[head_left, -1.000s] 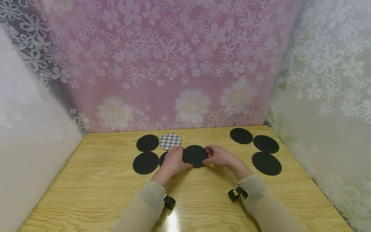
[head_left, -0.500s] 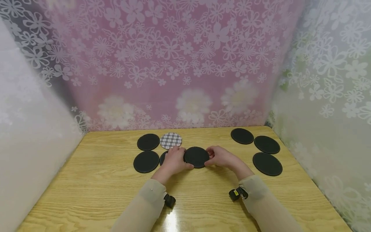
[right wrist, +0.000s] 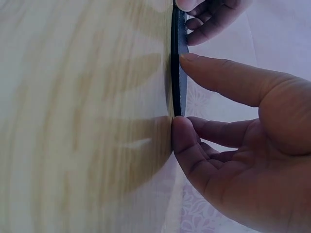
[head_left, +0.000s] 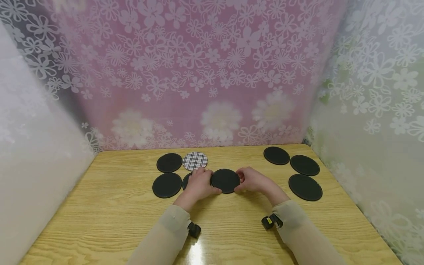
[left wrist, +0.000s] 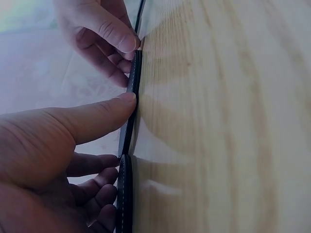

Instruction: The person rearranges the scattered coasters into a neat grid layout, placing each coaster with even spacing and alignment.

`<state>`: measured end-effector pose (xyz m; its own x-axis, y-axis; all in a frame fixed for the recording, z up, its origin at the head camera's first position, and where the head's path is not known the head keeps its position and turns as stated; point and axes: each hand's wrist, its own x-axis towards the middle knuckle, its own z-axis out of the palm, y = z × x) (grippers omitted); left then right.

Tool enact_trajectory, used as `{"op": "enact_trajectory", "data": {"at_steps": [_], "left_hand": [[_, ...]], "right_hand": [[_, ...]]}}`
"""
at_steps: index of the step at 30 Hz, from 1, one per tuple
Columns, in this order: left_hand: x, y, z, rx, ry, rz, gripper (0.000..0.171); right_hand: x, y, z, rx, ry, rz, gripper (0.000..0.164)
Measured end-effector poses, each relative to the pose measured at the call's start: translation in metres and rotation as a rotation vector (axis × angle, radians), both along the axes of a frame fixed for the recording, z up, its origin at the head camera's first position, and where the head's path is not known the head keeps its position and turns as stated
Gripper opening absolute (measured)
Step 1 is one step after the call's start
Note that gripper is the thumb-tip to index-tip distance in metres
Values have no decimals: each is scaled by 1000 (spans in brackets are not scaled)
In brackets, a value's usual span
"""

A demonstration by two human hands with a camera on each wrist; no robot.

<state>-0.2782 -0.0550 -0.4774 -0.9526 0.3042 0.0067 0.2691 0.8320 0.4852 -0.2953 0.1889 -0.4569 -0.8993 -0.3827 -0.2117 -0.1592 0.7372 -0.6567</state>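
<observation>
A round black coaster [head_left: 225, 180] with a stitched edge lies flat at the middle of the table, between my two hands. My left hand [head_left: 198, 186] holds its left edge, thumb at the near rim and fingers at the far side. My right hand [head_left: 254, 181] holds the right edge with thumb and curled fingers. In the left wrist view, the left thumb [left wrist: 114, 109] rests on the coaster's rim. The right thumb [right wrist: 214, 73] touches the rim in the right wrist view. Another black coaster [head_left: 186, 180] is partly hidden behind my left hand.
Left of my hands lie two black coasters, a far one [head_left: 169, 162] and a near one [head_left: 167, 185], beside a plaid coaster [head_left: 195, 161]. Three black coasters [head_left: 305, 187] lie at the table's right. Floral curtains [head_left: 212, 73] surround the wooden table [head_left: 99, 221].
The coaster between my hands has come slightly nearer and to the right. Both hands have stayed around it, shifting very little. The other coasters have stayed in place.
</observation>
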Motion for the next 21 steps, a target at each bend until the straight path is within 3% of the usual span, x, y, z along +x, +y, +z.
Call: {"op": "enact_trajectory", "data": {"at_steps": [21], "left_hand": [[1, -3, 5, -15, 2, -40, 73]], "right_hand": [[1, -4, -1, 52, 50, 20, 69]]}}
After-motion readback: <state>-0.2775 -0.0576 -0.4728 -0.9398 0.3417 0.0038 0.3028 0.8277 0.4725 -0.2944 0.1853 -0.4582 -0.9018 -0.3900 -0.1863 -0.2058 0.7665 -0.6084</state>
